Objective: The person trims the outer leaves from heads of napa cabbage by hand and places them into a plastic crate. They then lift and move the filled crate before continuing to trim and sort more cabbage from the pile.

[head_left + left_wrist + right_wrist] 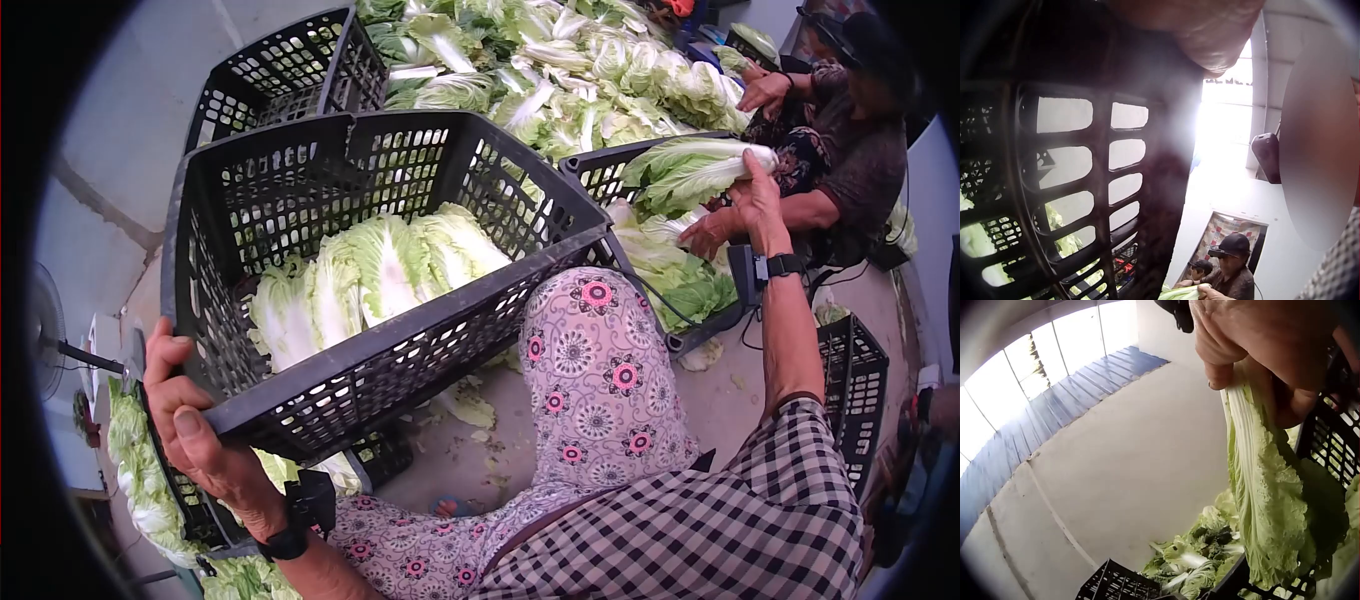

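My left hand (215, 440) grips the near left corner of a large black crate (400, 345), which stands tilted with several pale cabbages (385, 265) lined up inside. In the left wrist view, the crate's slotted wall (1100, 144) fills the left side, under part of my hand (1197, 25). My right hand (760, 205) holds a long leafy cabbage (695, 170) by its white base, above a second black crate (675, 345) of cabbages. The right wrist view shows that cabbage (1266, 487) hanging leaves down from my fingers (1219, 375).
A large cabbage pile (560, 75) lies beyond the crates. Another black crate (270, 75) stands at the back left, one more (855, 390) at the right. A seated person (860, 150) reaches toward the second crate from the right. More cabbages (150, 480) lie at the lower left.
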A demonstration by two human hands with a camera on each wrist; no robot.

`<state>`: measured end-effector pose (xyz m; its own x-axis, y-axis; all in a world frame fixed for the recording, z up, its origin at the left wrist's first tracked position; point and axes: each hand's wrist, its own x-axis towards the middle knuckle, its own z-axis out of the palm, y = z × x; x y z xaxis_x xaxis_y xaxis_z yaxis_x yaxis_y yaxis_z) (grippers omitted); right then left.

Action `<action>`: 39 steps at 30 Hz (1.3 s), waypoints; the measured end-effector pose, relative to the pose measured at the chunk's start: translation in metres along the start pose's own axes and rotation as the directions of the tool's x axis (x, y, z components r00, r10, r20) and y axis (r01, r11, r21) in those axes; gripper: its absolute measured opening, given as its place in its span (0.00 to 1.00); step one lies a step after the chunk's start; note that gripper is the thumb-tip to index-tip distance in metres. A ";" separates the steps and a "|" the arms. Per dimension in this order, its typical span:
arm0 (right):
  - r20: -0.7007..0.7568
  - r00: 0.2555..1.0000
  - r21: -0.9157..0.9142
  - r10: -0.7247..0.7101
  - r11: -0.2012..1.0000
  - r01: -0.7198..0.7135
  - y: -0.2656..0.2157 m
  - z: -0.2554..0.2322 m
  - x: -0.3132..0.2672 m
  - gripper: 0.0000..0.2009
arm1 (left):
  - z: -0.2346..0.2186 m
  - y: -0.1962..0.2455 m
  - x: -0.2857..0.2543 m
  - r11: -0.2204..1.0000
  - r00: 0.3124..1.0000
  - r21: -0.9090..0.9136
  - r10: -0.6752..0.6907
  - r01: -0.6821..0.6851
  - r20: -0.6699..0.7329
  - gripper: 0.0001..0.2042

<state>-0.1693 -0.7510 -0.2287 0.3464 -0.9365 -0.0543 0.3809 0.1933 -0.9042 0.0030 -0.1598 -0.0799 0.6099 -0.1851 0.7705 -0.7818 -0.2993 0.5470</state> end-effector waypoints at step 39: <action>0.819 -0.475 0.360 0.322 0.356 0.862 0.090 0.406 -0.234 0.28 | 0.001 0.002 -0.010 0.999 0.997 -0.029 0.017 -0.019 -0.076 0.21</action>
<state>0.1322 -0.3959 -0.1254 0.6604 0.7465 0.0819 0.7429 -0.6334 -0.2166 -0.0042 -0.1594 -0.0866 0.5850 -0.1181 0.8024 -0.7968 -0.2681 0.5415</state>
